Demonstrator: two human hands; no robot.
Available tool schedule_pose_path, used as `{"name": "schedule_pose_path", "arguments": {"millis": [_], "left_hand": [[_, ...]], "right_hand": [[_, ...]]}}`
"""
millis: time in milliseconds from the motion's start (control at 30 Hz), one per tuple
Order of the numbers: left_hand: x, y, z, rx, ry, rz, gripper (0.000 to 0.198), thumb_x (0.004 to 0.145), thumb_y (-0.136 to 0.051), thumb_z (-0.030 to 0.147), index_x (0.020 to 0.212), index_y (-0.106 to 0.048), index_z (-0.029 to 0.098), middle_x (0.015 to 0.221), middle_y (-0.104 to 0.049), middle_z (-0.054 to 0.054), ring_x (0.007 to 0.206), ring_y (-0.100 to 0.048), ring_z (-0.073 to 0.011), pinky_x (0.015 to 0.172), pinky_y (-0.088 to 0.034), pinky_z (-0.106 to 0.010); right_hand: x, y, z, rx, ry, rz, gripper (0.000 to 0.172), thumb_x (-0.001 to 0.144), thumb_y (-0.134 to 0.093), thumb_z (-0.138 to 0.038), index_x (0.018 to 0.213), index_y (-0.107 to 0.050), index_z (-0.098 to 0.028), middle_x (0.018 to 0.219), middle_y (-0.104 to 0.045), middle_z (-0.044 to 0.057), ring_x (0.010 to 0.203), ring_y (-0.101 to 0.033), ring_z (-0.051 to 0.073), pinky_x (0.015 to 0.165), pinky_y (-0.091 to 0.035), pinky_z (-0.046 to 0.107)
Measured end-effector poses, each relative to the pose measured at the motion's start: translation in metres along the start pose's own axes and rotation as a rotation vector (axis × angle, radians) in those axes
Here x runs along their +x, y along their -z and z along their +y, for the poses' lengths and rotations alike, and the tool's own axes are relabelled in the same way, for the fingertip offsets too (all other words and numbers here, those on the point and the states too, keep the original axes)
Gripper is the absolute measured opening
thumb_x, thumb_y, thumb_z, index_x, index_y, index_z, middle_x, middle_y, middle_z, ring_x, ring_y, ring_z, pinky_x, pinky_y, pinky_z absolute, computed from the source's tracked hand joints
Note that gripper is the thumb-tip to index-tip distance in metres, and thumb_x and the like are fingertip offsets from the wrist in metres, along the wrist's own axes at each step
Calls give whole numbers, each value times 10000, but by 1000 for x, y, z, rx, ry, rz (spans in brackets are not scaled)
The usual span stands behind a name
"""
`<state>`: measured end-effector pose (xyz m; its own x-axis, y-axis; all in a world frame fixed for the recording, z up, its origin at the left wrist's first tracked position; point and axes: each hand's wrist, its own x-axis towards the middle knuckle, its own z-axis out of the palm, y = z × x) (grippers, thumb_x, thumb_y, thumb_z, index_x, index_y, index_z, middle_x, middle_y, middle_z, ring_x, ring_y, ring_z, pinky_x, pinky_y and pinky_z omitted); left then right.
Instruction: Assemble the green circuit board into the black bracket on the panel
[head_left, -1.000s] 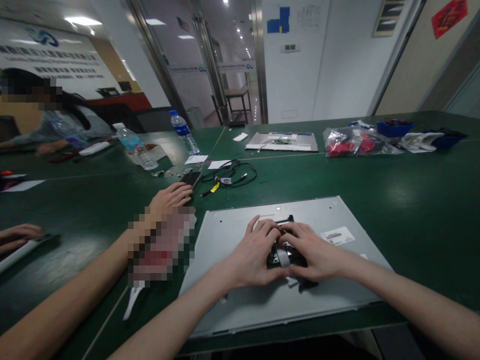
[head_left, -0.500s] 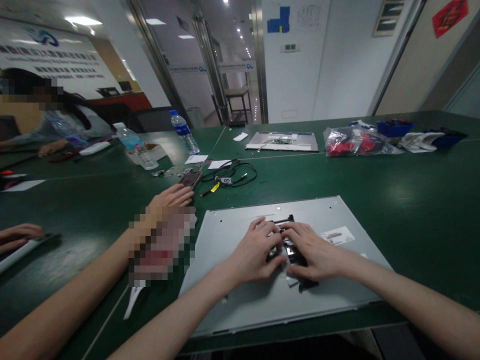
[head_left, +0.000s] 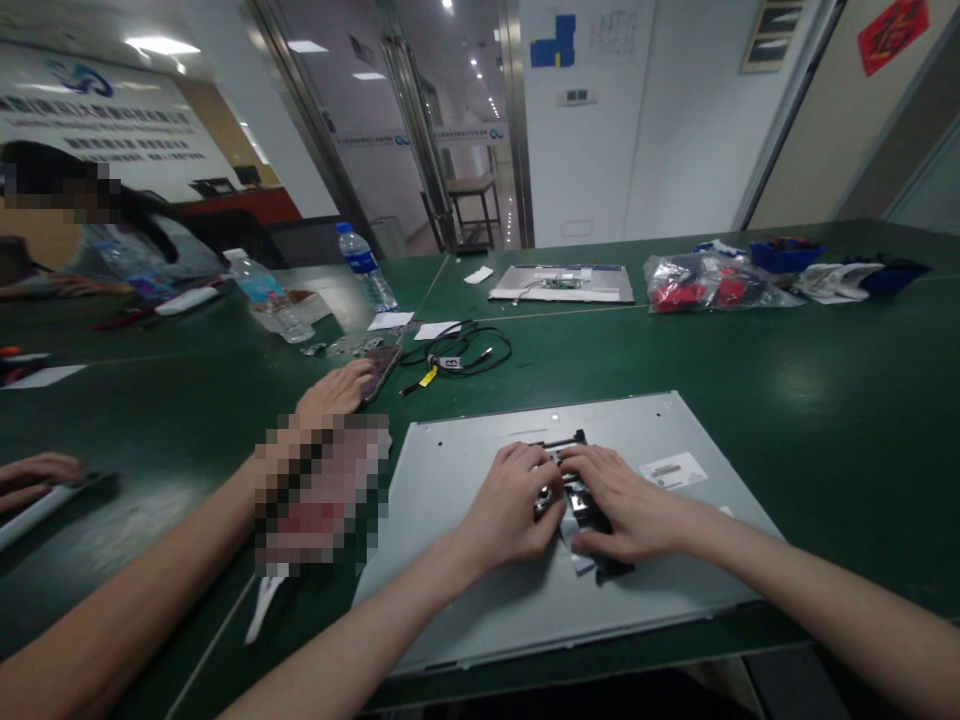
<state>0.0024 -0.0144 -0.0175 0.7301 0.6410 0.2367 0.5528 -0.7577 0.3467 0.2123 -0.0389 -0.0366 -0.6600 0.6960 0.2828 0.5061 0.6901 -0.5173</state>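
A flat grey metal panel, like the back of a display panel, lies in front of me. On its middle sits a long black part with shiny faces, much of it under my fingers. My left hand is curled over the left side of this part, thumb and fingertips close together. From the other side my right hand grips it, fingers at the upper end and thumb lower down. Silvery film shows between the hands. A white label is stuck on the panel to the right.
To the left, another person's hand touches a phone. A coiled black cable lies beyond the panel. Farther back are two bottles, a second panel and plastic bags with red items. Another co-worker sits at far left.
My left fingers have drawn in slightly, more curled against the black part. My right hand has barely moved. The neighbouring person's hand has shifted slightly left on the phone, uncovering more of it.
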Motion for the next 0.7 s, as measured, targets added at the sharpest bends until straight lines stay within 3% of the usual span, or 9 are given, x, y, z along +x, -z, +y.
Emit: {"name": "schedule_pose_path", "arguments": {"millis": [267,400,700], "left_hand": [[1,3,1,27,56,25,86,804,-595,236,852,-534,198,903,-607,-45,896,-557,-241,859,-407,-428],[1,3,-3,25,61,12,198,755,-646,265,899,-523,206,886,-611,-33,862,-554,-243,876,-392,-442],[2,5,-1,-28,19,1,175,777,-628,234,906,-515,203,876,-605,-28,860,-550,-230,889,-388,-442]], "right_hand": [[0,1,0,18,-10,-5,645,795,-686,-375,1313,-365,-164,1343,-441,174,1269,-402,318,1073,-341,512],[-1,1,0,7,-10,-7,654,794,-687,-368,1319,-359,-158,1336,-445,176,1263,-407,320,1072,-342,513],[-1,1,2,0,-1,-15,676,794,-689,-366,1333,-348,-144,1342,-447,177,1270,-404,317,1081,-334,510]]}}
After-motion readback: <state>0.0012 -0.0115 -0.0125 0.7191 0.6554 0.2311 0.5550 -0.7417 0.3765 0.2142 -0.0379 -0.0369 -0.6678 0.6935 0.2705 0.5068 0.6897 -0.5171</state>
